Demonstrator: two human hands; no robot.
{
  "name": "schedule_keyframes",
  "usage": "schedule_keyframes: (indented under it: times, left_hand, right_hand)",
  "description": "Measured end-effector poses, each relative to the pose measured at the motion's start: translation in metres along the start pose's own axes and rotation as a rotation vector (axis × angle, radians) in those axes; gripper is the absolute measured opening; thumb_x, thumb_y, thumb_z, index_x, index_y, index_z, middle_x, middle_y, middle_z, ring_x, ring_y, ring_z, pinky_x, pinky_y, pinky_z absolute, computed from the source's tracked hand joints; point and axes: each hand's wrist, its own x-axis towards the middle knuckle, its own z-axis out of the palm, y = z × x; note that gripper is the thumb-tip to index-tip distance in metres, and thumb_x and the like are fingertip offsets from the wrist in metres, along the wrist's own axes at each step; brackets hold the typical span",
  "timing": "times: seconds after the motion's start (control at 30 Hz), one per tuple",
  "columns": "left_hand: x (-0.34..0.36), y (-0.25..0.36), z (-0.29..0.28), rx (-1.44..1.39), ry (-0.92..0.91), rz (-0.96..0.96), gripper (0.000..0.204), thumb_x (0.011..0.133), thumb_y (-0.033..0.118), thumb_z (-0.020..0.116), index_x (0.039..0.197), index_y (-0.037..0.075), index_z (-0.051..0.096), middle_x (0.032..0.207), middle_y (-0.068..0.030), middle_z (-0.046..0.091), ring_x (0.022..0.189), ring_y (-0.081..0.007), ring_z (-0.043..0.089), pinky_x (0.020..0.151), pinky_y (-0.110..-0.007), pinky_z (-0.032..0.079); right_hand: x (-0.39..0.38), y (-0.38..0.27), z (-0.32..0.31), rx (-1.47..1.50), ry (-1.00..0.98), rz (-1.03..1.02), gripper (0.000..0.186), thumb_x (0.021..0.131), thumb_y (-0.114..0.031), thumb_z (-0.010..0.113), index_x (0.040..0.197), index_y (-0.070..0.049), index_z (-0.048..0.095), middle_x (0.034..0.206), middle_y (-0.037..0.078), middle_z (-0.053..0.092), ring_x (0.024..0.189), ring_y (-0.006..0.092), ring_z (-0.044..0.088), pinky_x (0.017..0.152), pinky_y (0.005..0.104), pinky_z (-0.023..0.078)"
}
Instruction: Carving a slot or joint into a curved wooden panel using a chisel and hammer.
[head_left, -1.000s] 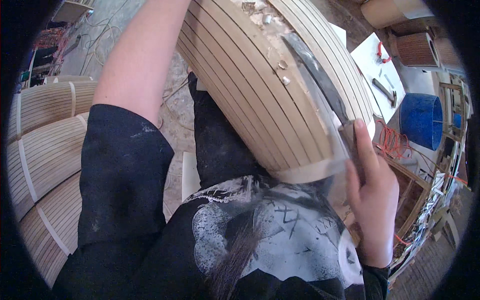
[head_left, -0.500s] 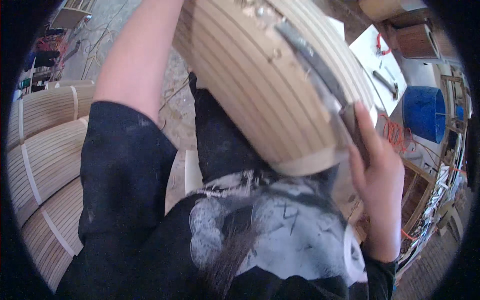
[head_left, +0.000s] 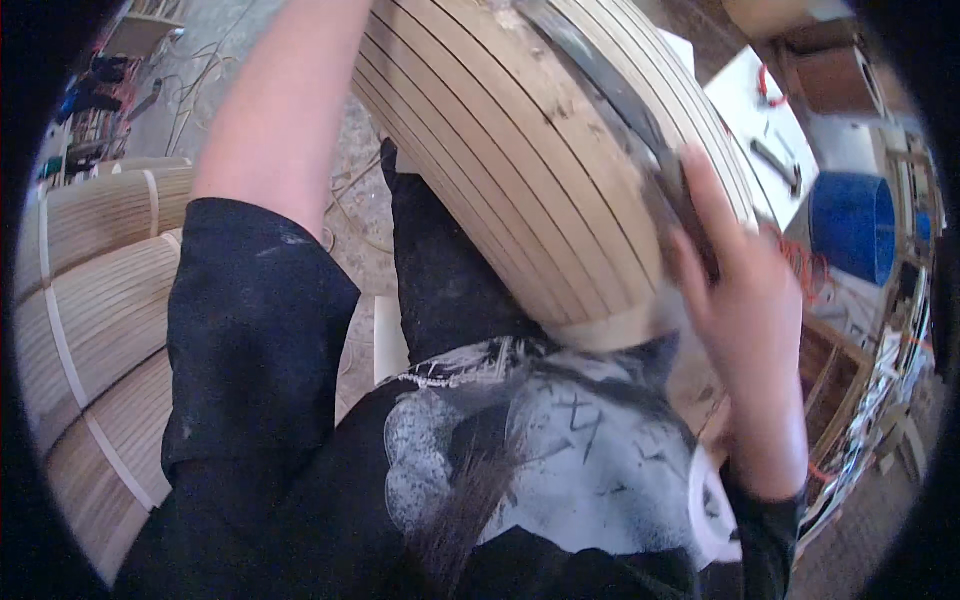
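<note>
A curved wooden piece [head_left: 520, 170], its light face lined with dark parallel grooves, leans across my lap with its lower end near my waist. My right hand [head_left: 742, 285] is closed round the handle of a long, flat, dark metal tool [head_left: 610, 95]; whether this is a file or a chisel I cannot tell. The index finger stretches along the handle. The tool's blade lies lengthwise along the wood, over a rough, worn strip. My left forearm [head_left: 275, 120] reaches up beside the wood's left edge, and the left hand itself is beyond the top of the picture.
Several curved slatted panels [head_left: 110, 300] with pale bands are stacked at left. At right, a white board [head_left: 740, 100] carries red-handled pliers [head_left: 768, 88] and a hammer [head_left: 775, 165]. A blue bucket [head_left: 850, 225], an orange cord [head_left: 805, 270] and wooden frames [head_left: 835, 365] stand beyond.
My right hand has pushed the tool up and to the left along the wood. The left arm and the wooden piece have barely moved.
</note>
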Motion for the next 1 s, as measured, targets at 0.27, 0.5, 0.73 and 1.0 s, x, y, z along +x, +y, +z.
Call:
schedule_keyframes:
  times: [0.27,0.5,0.73,1.0]
  left_hand:
    - [0.003,-0.028,-0.07,-0.622,-0.612,0.046,0.052,0.098,0.036,0.041,0.125,-0.002,0.063,0.135,-0.0245,0.06,0.126,-0.0411,0.056,0.108,-0.049,0.042]
    - [0.013,-0.021,-0.009,-0.087,0.01,-0.084,0.052,0.097,0.036,0.041,0.127,0.0,0.063,0.134,-0.024,0.061,0.126,-0.0402,0.057,0.107,-0.047,0.043]
    - [0.01,-0.041,-0.039,-0.368,-0.304,0.173,0.05,0.097,0.032,0.039,0.125,-0.001,0.065,0.133,-0.0234,0.062,0.125,-0.0393,0.058,0.107,-0.046,0.043]
    - [0.013,-0.022,-0.002,-0.012,-0.023,-0.081,0.053,0.099,0.036,0.038,0.126,-0.001,0.065,0.133,-0.0237,0.062,0.125,-0.0396,0.058,0.108,-0.045,0.042]
  right_hand:
    - [-0.029,-0.007,-0.028,-0.067,-0.112,0.018,0.067,0.087,-0.016,0.071,0.15,-0.029,0.049,0.07,0.009,0.05,0.058,0.0277,0.057,0.053,0.0415,0.047]
    - [-0.042,0.005,-0.027,-0.048,-0.082,-0.008,0.066,0.088,-0.018,0.07,0.15,-0.03,0.049,0.069,0.008,0.049,0.056,0.027,0.056,0.052,0.0411,0.046]
    - [-0.047,0.01,-0.023,-0.103,-0.06,-0.004,0.066,0.087,-0.02,0.071,0.148,-0.035,0.05,0.068,0.008,0.049,0.054,0.0283,0.055,0.051,0.0421,0.046]
    - [-0.047,0.003,-0.02,-0.084,-0.129,0.016,0.069,0.087,-0.015,0.07,0.151,-0.029,0.047,0.073,0.011,0.053,0.062,0.0312,0.059,0.057,0.044,0.049]
